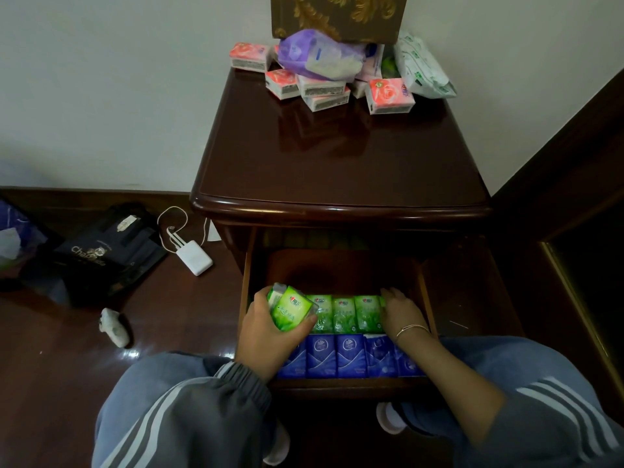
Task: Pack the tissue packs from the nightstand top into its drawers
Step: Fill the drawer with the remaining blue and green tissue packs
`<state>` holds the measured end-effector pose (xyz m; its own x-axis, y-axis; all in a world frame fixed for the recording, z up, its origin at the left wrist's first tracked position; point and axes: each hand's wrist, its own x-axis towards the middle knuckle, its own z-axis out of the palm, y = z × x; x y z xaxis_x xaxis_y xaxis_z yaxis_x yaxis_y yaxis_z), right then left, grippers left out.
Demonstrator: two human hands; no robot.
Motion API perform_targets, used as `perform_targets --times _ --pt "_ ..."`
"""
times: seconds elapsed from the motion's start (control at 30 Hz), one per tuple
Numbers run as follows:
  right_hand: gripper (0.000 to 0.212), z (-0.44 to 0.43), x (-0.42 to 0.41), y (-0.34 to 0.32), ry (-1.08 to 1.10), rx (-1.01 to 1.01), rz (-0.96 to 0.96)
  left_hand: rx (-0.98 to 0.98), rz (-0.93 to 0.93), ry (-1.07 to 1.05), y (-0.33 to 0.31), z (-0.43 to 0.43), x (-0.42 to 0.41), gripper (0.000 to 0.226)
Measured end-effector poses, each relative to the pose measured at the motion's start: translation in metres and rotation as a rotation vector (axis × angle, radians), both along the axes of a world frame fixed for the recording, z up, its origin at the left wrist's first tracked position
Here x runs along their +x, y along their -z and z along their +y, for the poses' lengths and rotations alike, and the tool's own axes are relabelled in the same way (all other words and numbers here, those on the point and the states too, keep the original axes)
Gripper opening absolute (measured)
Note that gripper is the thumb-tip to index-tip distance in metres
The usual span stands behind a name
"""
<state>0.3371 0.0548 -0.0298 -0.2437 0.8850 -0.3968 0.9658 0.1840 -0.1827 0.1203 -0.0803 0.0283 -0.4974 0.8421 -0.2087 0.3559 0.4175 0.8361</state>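
Note:
The dark wooden nightstand (pixel 337 170) has a drawer (pixel 337 265) pulled out toward me. A row of green tissue packs (pixel 344 314) lies in it, with a row of blue tissue packs (pixel 351 356) in front. My left hand (pixel 266 332) is shut on a green tissue pack (pixel 292 309), tilted over the left end of the green row. My right hand (pixel 400 314) presses flat against the right end of that row. Several pink tissue packs (pixel 320 89) are piled at the back of the nightstand top.
A purple pack (pixel 317 55), a white-green pack (pixel 422 69) and a brown gold-patterned box (pixel 337 15) stand at the back of the top. A white charger with cable (pixel 194 256), a black bag (pixel 101 258) and a crumpled tissue (pixel 114 327) lie on the floor left.

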Motion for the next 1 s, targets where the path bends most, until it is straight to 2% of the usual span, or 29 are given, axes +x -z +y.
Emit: perform_targets --times 0.1,0.2,0.27,0.33,0.4,0.43,0.53,0.63,0.67,0.77,0.87,0.9,1.0 --pt "0.036 -0.010 -0.008 -0.001 -0.038 -0.105 -0.050 -0.018 0.011 0.011 -0.001 -0.001 -0.001 0.087" --pt "0.053 -0.019 -0.012 -0.011 0.025 -0.164 0.004 -0.055 0.016 0.022 -0.003 -0.001 0.000 0.088" --pt "0.055 -0.026 -0.020 -0.030 0.201 -0.213 0.215 -0.059 0.015 0.031 -0.005 -0.001 0.003 0.085" --pt "0.047 -0.037 -0.034 -0.058 0.385 -0.467 0.560 -0.077 0.041 0.038 -0.006 -0.001 0.009 0.083" --pt "0.041 -0.050 -0.046 -0.083 0.420 -0.746 0.769 -0.129 0.097 0.068 -0.008 0.000 0.020 0.084" --pt "0.041 -0.055 -0.049 -0.091 0.376 -0.780 0.804 -0.151 0.118 0.087 -0.011 0.001 0.027 0.086" --pt "0.031 -0.056 -0.043 -0.101 0.345 -0.633 0.808 -0.155 0.130 0.191 -0.020 0.005 0.046 0.101" --pt "0.025 -0.043 -0.017 -0.106 0.374 -0.726 0.901 -0.207 0.016 0.356 -0.029 0.010 0.052 0.111" --pt "0.028 -0.037 -0.008 -0.106 0.360 -0.750 0.905 -0.233 -0.084 0.402 -0.031 0.012 0.052 0.103" --pt "0.032 -0.022 0.015 -0.103 0.355 -0.770 0.909 -0.198 -0.392 0.449 -0.032 0.018 0.054 0.055" --pt "0.035 -0.012 0.025 -0.095 0.376 -0.761 0.910 -0.213 -0.507 0.376 -0.025 0.028 0.058 0.047" --pt "0.036 -0.010 0.027 -0.092 0.371 -0.685 0.854 -0.230 -0.464 0.358 -0.023 0.032 0.060 0.051" --pt "0.040 0.000 0.032 -0.077 0.392 -0.280 0.561 -0.272 -0.049 0.317 -0.011 0.050 0.065 0.072"
